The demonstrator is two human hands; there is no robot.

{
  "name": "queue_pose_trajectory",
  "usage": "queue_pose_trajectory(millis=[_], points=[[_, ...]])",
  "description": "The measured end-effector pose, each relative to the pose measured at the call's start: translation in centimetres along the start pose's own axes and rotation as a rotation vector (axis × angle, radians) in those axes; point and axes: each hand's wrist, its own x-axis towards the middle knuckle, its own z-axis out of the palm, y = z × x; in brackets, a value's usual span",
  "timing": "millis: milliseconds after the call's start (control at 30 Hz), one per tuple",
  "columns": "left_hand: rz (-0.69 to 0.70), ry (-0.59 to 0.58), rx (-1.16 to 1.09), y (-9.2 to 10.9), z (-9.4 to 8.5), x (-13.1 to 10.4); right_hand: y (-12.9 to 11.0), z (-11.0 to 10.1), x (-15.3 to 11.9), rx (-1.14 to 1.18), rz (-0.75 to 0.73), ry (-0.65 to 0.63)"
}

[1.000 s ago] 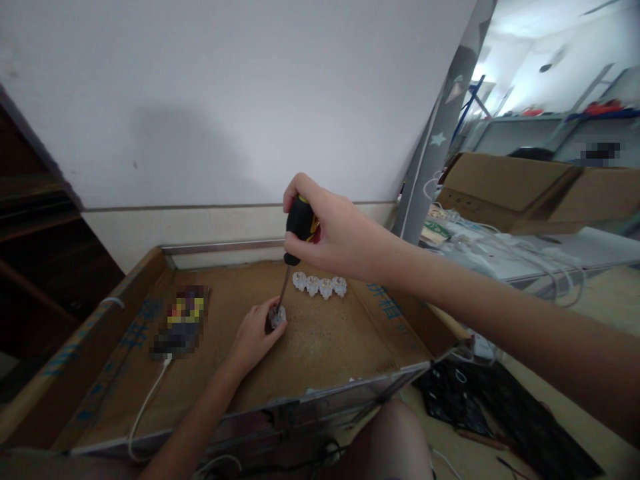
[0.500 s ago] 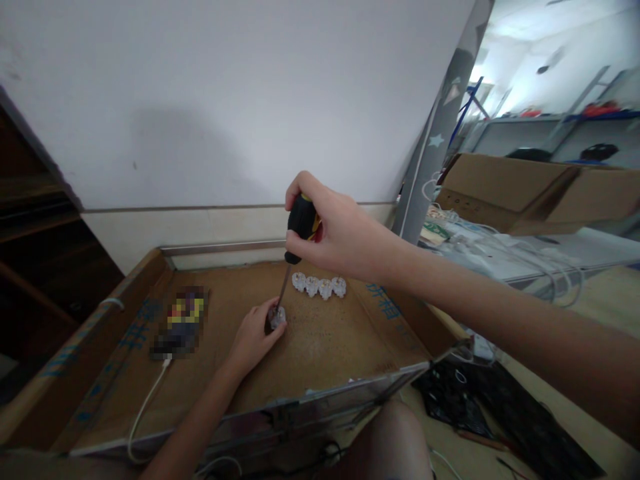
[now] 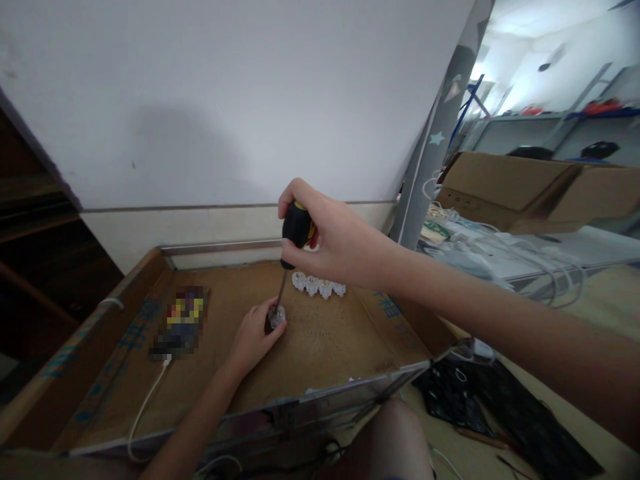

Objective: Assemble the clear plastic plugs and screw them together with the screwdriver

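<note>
My right hand [image 3: 320, 230] is wrapped round the black and yellow handle of a screwdriver [image 3: 297, 225]. Its shaft slants down, and the tip meets a small clear plastic part [image 3: 277, 317]. Thumb and fingers of my left hand [image 3: 257, 333] pinch that part from both sides against the cardboard. Up and to the right of it, several similar clear parts [image 3: 313, 285] sit in a row, partly behind my right wrist. Just where the screwdriver tip enters the part is too small to make out.
A cardboard-lined tray [image 3: 320, 360] with raised sides forms the work surface. On its left lies a blurred-out device [image 3: 183, 323] with a white cable [image 3: 145, 407]. A wall [image 3: 250, 100] rises behind. At right, a table holds plastic bags and an open cardboard box [image 3: 510, 190].
My right hand and the screwdriver handle have shifted slightly left and down, so the shaft stands steeper. The left hand and the clear part stay in place.
</note>
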Motion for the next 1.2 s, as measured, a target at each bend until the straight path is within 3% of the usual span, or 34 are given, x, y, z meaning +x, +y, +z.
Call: queue_pose_trajectory(millis=[1200], points=[[-0.015, -0.02, 0.018, -0.18, 0.08, -0.01, -0.06, -0.44, -0.06, -0.066, -0.031, 0.014]])
